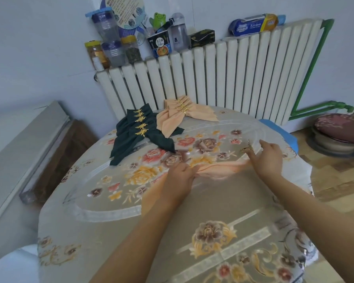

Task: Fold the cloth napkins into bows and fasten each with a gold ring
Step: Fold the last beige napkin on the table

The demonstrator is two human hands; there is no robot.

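A peach cloth napkin lies gathered into a narrow band across the middle of the table. My left hand pinches its left part. My right hand rests on its right end, fingers curled over the cloth. A gold ring lies on the tablecloth just beyond my right fingers. At the back lie a row of dark green bows and a row of peach bows, each with a gold leaf ring.
The round table carries a floral tablecloth. A white radiator stands behind it, with jars, bottles and boxes on top. A cushioned stool sits at the right. A white board leans at the left.
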